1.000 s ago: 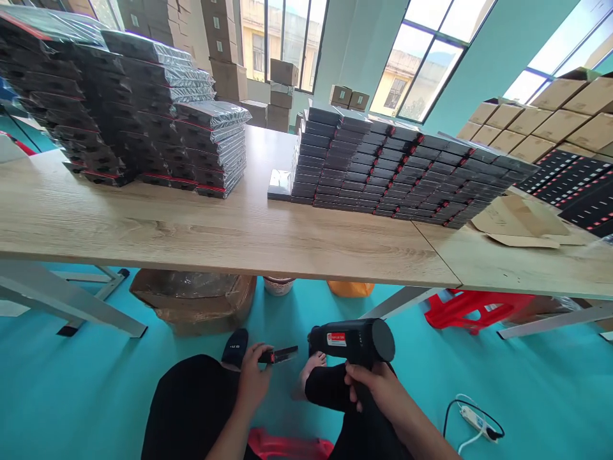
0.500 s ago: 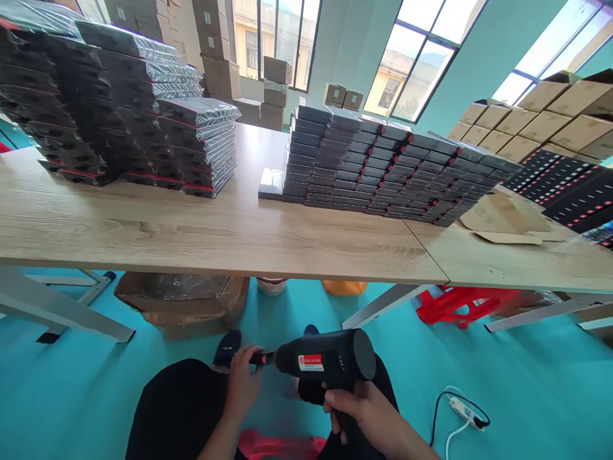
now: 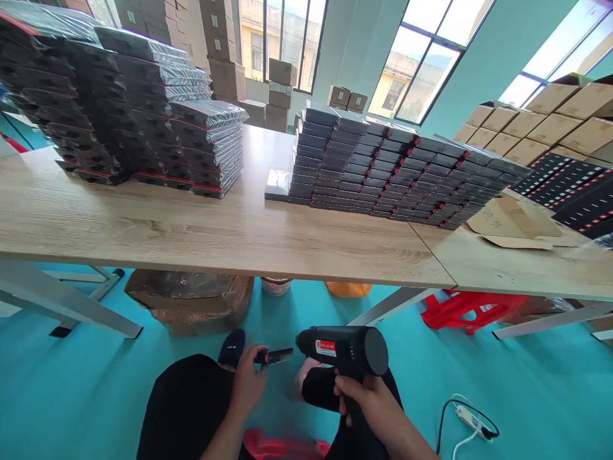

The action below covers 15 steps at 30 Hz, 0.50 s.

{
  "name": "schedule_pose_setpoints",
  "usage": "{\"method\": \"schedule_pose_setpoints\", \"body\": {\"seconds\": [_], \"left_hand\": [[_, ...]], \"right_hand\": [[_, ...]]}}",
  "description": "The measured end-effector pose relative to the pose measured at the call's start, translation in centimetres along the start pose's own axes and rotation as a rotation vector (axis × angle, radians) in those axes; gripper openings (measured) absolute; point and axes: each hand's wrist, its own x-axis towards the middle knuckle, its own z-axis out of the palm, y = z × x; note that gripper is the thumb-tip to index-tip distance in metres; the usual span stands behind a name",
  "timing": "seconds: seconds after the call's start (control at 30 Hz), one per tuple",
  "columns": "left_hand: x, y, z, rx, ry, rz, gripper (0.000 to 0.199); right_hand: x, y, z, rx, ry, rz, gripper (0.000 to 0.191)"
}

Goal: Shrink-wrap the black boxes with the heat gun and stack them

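Note:
My right hand (image 3: 361,402) is closed round the handle of a black heat gun (image 3: 340,348) with a red and white label. Its nozzle points left. Held in my left hand (image 3: 251,377) is a small flat black box (image 3: 280,356) with a bit of red on it, gripped at its left end. A short gap separates the box from the nozzle. Both hands are low, over my lap, in front of the table (image 3: 230,236).
Plastic-wrapped black boxes (image 3: 158,121) are stacked on the table's left. Rows of small black boxes (image 3: 383,172) stand mid-table, with flattened cardboard (image 3: 517,220) to their right. Beneath are a carton (image 3: 191,306) and a red stool (image 3: 469,310). A power strip (image 3: 474,421) lies on the floor.
The heat gun has moved right, away from the small black box, opening a gap. More of the box shows now, its free end pointing right. The view has shifted slightly.

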Motion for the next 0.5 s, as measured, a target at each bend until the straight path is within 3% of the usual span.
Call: {"method": "schedule_pose_setpoints", "body": {"seconds": [0.1,0.23,0.3,0.4,0.5], "left_hand": [[-0.1,0.1,-0.1,0.006,-0.009,0.002,0.029],[0.1,-0.1,0.1,0.018,0.016,-0.024,0.029],[0.1,0.1,-0.2,0.006,0.013,-0.046,0.03],[0.0,0.7,-0.8,-0.03,-0.028,-0.145,0.028],[0.0,1.2,-1.0,-0.184,-0.092,-0.333,0.031]], "right_hand": [[-0.5,-0.5,0.6,-0.035,-0.012,0.038,0.036],[-1.2,-0.8,2.6,0.024,-0.252,0.02,0.025],[-0.9,-0.8,2.9,-0.023,-0.189,-0.038,0.023],[0.0,-0.8,1.5,-0.085,-0.032,-0.058,0.029],[0.2,-1.1,-0.3,-0.01,-0.093,-0.016,0.036]]}}
